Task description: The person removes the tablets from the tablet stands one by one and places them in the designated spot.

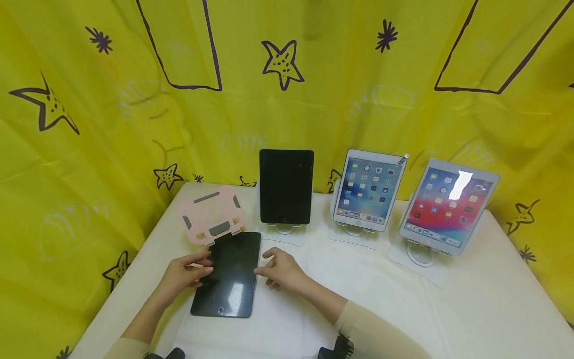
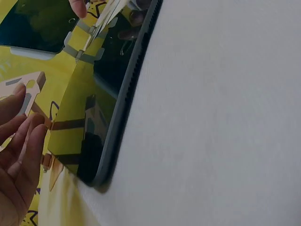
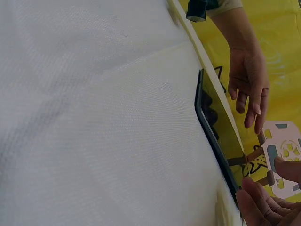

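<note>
A black tablet [image 1: 228,279] lies face up on the white-covered table, its home button towards the near edge and light reflecting off its glass. Beside its left long edge is my left hand [image 1: 181,273], thumb and fingers apart and loosely bent, with fingertips overlapping the edge in the head view. My right hand [image 1: 282,269] is at the opposite long edge, its fingertips right at the rim. In the right wrist view, the right hand [image 3: 270,202] shows bent fingers against the tablet's edge [image 3: 214,136], thumb raised apart. The left hand [image 3: 249,75] hangs with relaxed fingers there.
A pink tablet stand [image 1: 213,212] with cutouts stands just behind the tablet. Along the back are another dark tablet [image 1: 286,187], a lit white tablet [image 1: 369,189] and a second lit white tablet [image 1: 448,204], each on a stand. A yellow curtain [image 1: 323,109] hangs behind.
</note>
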`<state>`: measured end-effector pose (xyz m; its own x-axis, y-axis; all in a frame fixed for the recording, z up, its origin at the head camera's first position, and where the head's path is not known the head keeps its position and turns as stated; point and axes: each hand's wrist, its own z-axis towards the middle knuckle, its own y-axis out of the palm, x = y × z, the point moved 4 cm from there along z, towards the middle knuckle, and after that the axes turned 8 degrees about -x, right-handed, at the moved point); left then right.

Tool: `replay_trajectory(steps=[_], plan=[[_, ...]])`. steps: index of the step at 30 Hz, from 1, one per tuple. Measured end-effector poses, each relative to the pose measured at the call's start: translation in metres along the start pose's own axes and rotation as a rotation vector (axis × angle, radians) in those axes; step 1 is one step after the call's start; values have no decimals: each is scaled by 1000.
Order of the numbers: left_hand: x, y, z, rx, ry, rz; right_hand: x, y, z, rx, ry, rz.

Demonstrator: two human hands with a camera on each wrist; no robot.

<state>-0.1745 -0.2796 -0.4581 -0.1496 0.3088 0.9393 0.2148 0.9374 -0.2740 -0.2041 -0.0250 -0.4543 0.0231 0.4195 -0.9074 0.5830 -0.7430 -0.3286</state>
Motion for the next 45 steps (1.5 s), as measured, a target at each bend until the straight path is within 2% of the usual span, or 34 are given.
replay_trajectory(steps=[3, 7, 11, 16, 28, 38, 45], plan=[[1, 4, 2, -8, 3, -64, 1, -6, 0, 15, -3, 16], [2, 7, 4, -12, 15, -121, 3, -10, 0, 16, -87, 26], [5, 11, 7, -31, 14, -112, 3, -15, -3, 25, -216, -18], [12, 17, 14, -74, 30, -88, -2, -24, -8, 105, -317, -113], [36, 29, 26, -96, 114, -82, -3, -47, -11, 284, -272, -108], [62, 47, 38, 1, 174, 13, 3, -70, -9, 361, -329, -93], [66, 53, 54, 13, 185, -22, 3, -81, -9, 394, -314, -66]])
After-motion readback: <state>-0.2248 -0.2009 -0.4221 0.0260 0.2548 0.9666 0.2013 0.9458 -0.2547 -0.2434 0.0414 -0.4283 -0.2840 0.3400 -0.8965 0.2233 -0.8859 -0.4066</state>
